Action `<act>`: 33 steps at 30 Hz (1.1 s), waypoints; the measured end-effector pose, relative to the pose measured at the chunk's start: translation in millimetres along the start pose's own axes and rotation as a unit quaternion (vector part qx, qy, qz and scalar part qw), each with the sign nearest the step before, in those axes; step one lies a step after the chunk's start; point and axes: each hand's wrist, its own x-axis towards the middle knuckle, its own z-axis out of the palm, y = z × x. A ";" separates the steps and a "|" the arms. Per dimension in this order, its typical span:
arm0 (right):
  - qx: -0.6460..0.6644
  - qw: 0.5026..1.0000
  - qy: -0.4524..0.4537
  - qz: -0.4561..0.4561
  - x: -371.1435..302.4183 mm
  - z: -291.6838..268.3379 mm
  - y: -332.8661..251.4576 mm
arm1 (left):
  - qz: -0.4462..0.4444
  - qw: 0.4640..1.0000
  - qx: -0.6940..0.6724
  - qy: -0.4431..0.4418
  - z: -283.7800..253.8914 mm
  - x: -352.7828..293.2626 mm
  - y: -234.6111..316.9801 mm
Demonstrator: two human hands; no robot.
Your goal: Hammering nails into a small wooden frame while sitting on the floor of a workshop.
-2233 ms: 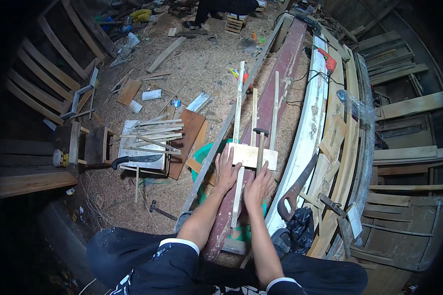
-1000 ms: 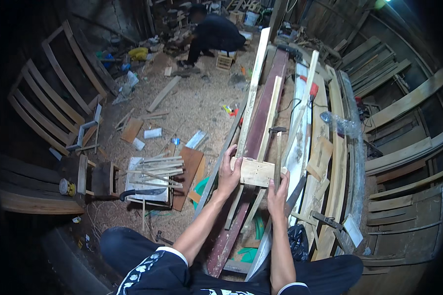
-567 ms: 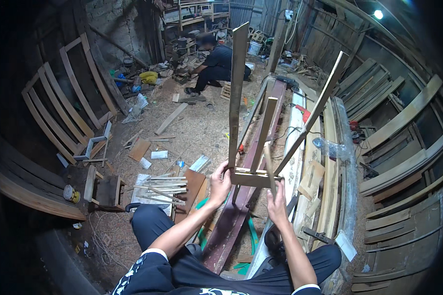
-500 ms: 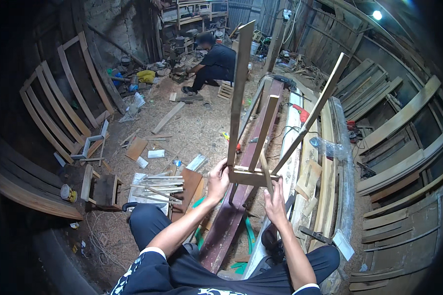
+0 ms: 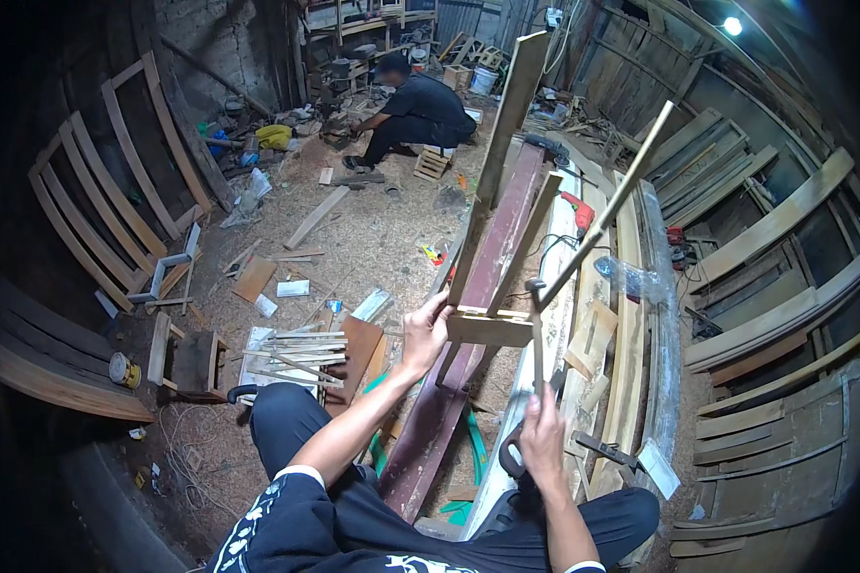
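My left hand (image 5: pixel 425 334) is closed on the left end of a wooden frame (image 5: pixel 492 329), where a short crosspiece joins several long upright slats. The frame stands tilted over a dark red beam (image 5: pixel 440 425), its slats pointing away from me. In my closed right hand (image 5: pixel 542 435) is a hammer (image 5: pixel 538 339), gripped low on its handle. Its small dark head is up beside the right end of the crosspiece; whether it touches the wood I cannot tell.
Thin wooden sticks (image 5: pixel 296 355) lie at left near a brown board (image 5: pixel 361 346). A red power drill (image 5: pixel 577 210) and a hand plane (image 5: pixel 602 447) rest on planks at right. Farther off, a person (image 5: pixel 416 119) sits low. Slatted panels (image 5: pixel 105 205) lean along the left wall.
My right hand has moved down and away from the crosspiece, now holding the hammer upright by its lower handle. The frame's tall left slat has tipped to the right.
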 end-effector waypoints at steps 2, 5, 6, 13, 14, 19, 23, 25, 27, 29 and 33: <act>0.029 0.999 -0.021 -0.009 -6.0 8.7 -5.4 | -0.002 1.000 -0.008 0.003 0.9 1.1 -2.5; 0.063 0.997 -0.054 0.000 -0.1 11.7 -16.4 | -0.008 1.000 0.019 -0.007 -0.5 0.5 -6.5; 0.068 0.996 -0.059 -0.005 2.8 14.5 -16.1 | -0.010 1.000 0.022 0.002 -0.9 1.3 -8.0; 0.045 0.997 -0.033 -0.059 19.7 0.5 -33.3 | -0.002 1.000 0.009 0.029 -0.5 1.4 -16.2; 0.031 0.993 0.014 -0.116 21.1 -1.9 -37.6 | -0.011 0.999 0.018 0.024 -0.6 0.5 -16.5; -0.003 0.999 -0.031 -0.039 10.3 8.8 -34.7 | -0.005 1.000 0.011 0.028 4.3 -5.0 -9.8; 0.001 0.997 -0.082 -0.012 19.7 11.9 -35.8 | -0.023 0.999 0.004 0.026 5.4 -14.8 -10.0; 0.027 0.997 0.020 -0.073 16.1 -0.4 -46.0 | -0.024 0.999 -0.016 0.043 12.8 -13.3 -8.3; 0.023 0.996 0.029 -0.083 9.8 1.9 -37.7 | -0.006 0.998 -0.020 0.052 15.3 -11.8 -8.8; 0.024 0.995 0.010 -0.094 10.9 9.4 -26.0 | 0.007 0.998 -0.023 0.062 17.6 -9.8 -7.0; 0.023 0.999 -0.015 -0.029 9.6 1.1 -20.5 | 0.001 0.997 -0.058 0.050 26.1 -7.8 8.2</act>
